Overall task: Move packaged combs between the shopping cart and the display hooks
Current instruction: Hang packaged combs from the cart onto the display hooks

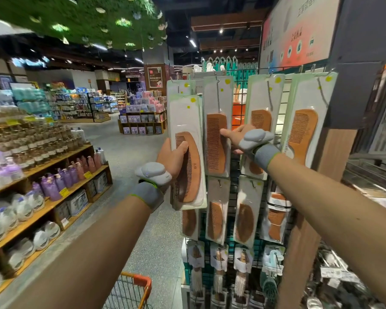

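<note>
Wooden combs in white card packs hang in rows from hooks on a black wire grid (234, 197). My left hand (173, 156) grips a small stack of packaged combs (188, 152) at the rack's left edge, thumb across the front. My right hand (236, 137) reaches to the top row and touches the hanging comb pack (216, 130) in the second column, thumb on its front, fingers behind its right edge. More packs hang to the right (303, 121) and in the row below (217, 210). The orange cart (140, 286) stands below my left arm; its contents are hidden.
Brush packs (218, 264) hang on the lowest row. A wooden post (310, 219) stands right of the grid. Long wooden shelves with bottles (54, 181) line the left side of a grey aisle. A display stand (143, 121) sits farther down.
</note>
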Tool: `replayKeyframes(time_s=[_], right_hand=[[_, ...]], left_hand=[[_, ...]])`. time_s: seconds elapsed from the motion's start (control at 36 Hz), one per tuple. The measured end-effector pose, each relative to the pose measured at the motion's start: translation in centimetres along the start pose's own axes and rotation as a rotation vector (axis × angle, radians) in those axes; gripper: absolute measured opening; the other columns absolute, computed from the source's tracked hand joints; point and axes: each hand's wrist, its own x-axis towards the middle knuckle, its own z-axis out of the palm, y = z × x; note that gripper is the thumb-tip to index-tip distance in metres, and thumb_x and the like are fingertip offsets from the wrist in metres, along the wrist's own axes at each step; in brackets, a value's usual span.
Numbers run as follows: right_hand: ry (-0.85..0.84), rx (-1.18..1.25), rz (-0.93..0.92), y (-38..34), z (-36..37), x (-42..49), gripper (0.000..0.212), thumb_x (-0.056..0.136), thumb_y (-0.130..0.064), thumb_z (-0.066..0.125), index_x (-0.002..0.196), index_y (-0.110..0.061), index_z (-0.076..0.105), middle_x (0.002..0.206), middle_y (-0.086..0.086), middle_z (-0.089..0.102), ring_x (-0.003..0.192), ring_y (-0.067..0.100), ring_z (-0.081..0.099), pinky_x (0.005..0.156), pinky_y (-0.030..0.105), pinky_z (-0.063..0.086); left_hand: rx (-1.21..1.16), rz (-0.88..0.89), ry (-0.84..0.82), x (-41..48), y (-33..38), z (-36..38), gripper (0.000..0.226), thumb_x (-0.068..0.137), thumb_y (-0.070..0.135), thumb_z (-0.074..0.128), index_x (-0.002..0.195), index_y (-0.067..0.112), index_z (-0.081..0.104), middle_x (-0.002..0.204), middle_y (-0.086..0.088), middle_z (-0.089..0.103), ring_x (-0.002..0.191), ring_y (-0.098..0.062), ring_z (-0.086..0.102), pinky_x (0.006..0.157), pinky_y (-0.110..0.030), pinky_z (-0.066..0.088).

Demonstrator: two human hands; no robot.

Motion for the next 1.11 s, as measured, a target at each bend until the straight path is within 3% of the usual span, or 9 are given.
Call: replayKeyframes(time_s=[0.14,0.22,0.33,0.5,0.58,0.75,0.92,1.03,1.11], right_hand=[[0.026,-0.040,-0.009,1.0,0.4,-1.3,0.043,0.084,-0.051,0.057,0.056,-0.021,0.046,0.066,0.005,0.055,0.076,0.027,0.060,0.090,0.045,0.052],[-0.059,0.139,0.005,1.3,1.2,-3.2,0.038,0.083,-0.049,0.062,0.062,-0.019,0.052,0.065,0.004,0.058,0.061,0.022,0.058,0.067,0.035,0.056],[-0.213,0.365,0.014,1.2,3.0,-6.6,0.025,0.085,-0.034,0.067,0.075,-0.014,0.055,0.061,0.002,0.053,0.044,0.012,0.045,0.040,0.019,0.036],[-0.189,0.370,-0.039,1.9,4.2,-9.9,0.032,0.079,-0.028,0.074,0.100,-0.009,0.059,0.075,0.007,0.059,0.063,0.019,0.053,0.069,0.038,0.054],[-0.174,0.341,-0.026,2.9,4.1,-11.2,0.042,0.076,-0.025,0.078,0.108,-0.007,0.057,0.075,0.007,0.059,0.070,0.021,0.059,0.063,0.036,0.057],[-0.112,0.265,-0.013,6.1,4.4,-12.9,0.012,0.081,-0.023,0.072,0.087,-0.016,0.065,0.088,0.020,0.069,0.067,0.021,0.058,0.068,0.040,0.054],[-0.073,0.298,0.119,9.6,4.7,-15.0,0.011,0.079,-0.025,0.069,0.075,-0.019,0.061,0.086,0.017,0.069,0.077,0.030,0.065,0.073,0.046,0.055],[-0.090,0.347,0.209,12.6,4.9,-16.7,0.017,0.086,-0.016,0.065,0.071,-0.012,0.055,0.081,0.011,0.066,0.079,0.029,0.063,0.077,0.046,0.053],[-0.106,0.364,0.294,14.9,4.5,-17.5,0.018,0.087,-0.012,0.062,0.070,-0.017,0.062,0.078,0.004,0.068,0.082,0.028,0.064,0.088,0.048,0.052]], left_hand=[[-0.073,-0.034,-0.017,-0.5,-0.6,0.1,0.011,0.098,0.029,0.049,0.103,0.020,0.052,0.096,-0.004,0.066,0.087,-0.020,0.066,0.072,-0.032,0.053],[-0.134,-0.062,-0.048,-1.3,-0.8,0.2,0.005,0.099,0.027,0.049,0.096,0.022,0.050,0.091,-0.004,0.065,0.082,-0.020,0.066,0.067,-0.028,0.051],[-0.209,-0.105,-0.080,-2.6,-0.9,0.3,0.018,0.098,0.025,0.049,0.112,0.014,0.050,0.089,-0.004,0.065,0.078,-0.018,0.065,0.066,-0.027,0.052],[-0.273,-0.171,-0.031,-3.6,-1.5,0.4,0.013,0.093,0.028,0.058,0.102,0.018,0.056,0.096,-0.007,0.066,0.087,-0.025,0.063,0.080,-0.035,0.051],[-0.280,-0.183,-0.081,-4.5,-1.9,0.7,0.021,0.089,0.032,0.062,0.103,0.016,0.059,0.098,-0.009,0.068,0.089,-0.027,0.066,0.081,-0.036,0.054],[-0.314,-0.200,-0.182,-7.6,-3.1,1.7,0.032,0.094,0.028,0.059,0.118,0.008,0.059,0.105,-0.013,0.070,0.094,-0.026,0.068,0.084,-0.036,0.056],[-0.275,-0.278,-0.238,-9.9,-5.7,2.6,0.034,0.070,0.041,0.063,0.095,0.019,0.062,0.101,-0.014,0.071,0.099,-0.034,0.067,0.092,-0.046,0.053],[-0.229,-0.317,-0.246,-11.1,-8.9,3.8,0.061,0.065,0.035,0.060,0.122,0.014,0.057,0.109,-0.010,0.068,0.104,-0.030,0.064,0.098,-0.047,0.049],[-0.171,-0.335,-0.250,-12.3,-9.9,4.1,0.026,0.081,0.022,0.055,0.106,0.018,0.062,0.107,-0.011,0.068,0.105,-0.033,0.063,0.097,-0.046,0.049]])
